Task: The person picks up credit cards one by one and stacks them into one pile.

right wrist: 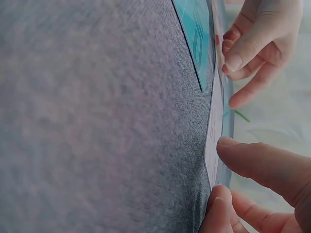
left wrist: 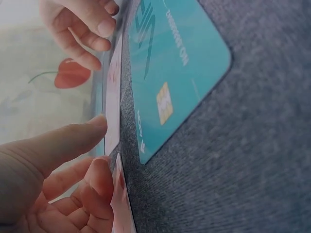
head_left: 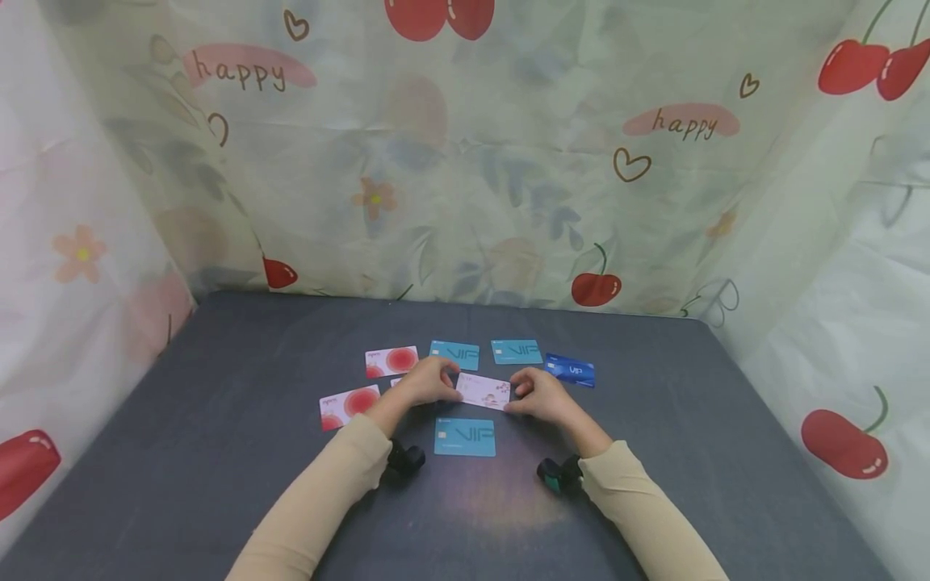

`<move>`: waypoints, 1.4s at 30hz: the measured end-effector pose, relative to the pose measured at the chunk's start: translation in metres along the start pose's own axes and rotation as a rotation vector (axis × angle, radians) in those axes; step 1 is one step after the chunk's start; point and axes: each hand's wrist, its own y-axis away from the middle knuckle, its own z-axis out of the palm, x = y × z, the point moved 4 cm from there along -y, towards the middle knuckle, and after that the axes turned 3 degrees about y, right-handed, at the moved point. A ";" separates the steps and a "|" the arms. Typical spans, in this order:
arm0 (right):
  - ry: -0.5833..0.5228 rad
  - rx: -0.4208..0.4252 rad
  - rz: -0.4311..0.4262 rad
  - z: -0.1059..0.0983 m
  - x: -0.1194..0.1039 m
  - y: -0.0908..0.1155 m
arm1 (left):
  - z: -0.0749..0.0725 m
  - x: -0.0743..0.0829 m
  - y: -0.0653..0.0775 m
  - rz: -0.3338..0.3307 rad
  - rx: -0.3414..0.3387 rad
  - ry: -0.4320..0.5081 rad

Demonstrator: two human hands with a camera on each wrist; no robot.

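Both arms are reaching in over the desk (head_left: 218,452), the left slanting from seven o'clock, the right from five! The left hand (head_left: 427,382) is bending over at nine o'clock, thumb and forefinger pinching one end of the pale pink card (head_left: 483,390); the right hand (head_left: 545,395) is mirroring it at three, pinching the other end! That card is lying between them, a teal card (head_left: 465,437) sitting at six and a dark blue card (head_left: 570,370) resting between two and three.
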 end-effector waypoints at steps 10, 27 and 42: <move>0.035 -0.019 -0.008 0.004 0.000 -0.004 | 0.003 0.000 -0.005 -0.018 -0.018 -0.006; 0.046 -0.027 0.019 0.005 -0.001 -0.007 | 0.006 0.001 -0.008 0.014 -0.011 -0.017; 0.018 -0.001 0.014 0.006 -0.001 -0.007 | 0.008 0.001 -0.009 -0.037 0.026 -0.011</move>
